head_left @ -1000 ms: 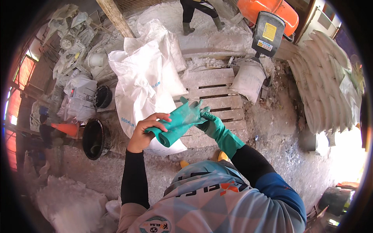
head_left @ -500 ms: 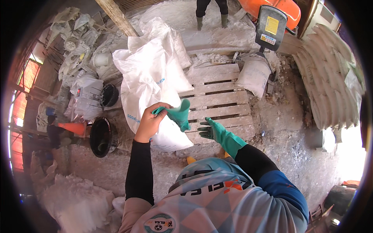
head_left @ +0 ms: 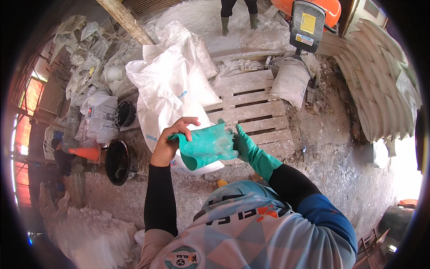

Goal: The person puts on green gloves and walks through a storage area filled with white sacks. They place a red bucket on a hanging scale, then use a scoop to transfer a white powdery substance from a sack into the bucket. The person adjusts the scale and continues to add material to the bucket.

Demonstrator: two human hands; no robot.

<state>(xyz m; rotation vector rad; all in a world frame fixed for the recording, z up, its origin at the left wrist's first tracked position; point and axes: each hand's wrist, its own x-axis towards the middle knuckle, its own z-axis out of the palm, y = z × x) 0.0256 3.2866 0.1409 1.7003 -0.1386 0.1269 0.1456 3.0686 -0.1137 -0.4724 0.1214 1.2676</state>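
A loose green rubber glove [head_left: 204, 144] stretches between my hands over the front of the white sacks. My bare left hand [head_left: 172, 140] pinches it at the wide cuff. My right hand [head_left: 244, 144], in a matching green glove, closes on the other end; its fingertips are partly hidden by the loose glove. Whitish dust marks the loose glove's finger end. Behind it stand large white woven sacks [head_left: 163, 85] with blue print, one gathered at the top.
A dusty wooden pallet [head_left: 255, 101] lies ahead. Beyond it, a scale with a display [head_left: 306, 27] carries a filled sack [head_left: 291, 83]. Sacks are stacked [head_left: 376, 80] at right. Black tubs [head_left: 120, 162] and an orange cone [head_left: 85, 153] stand left. A person's booted legs [head_left: 237, 18] show at the far end.
The loose glove has moved right and been spread out between my hands. My right hand, earlier apart with fingers spread, has come to its other end.
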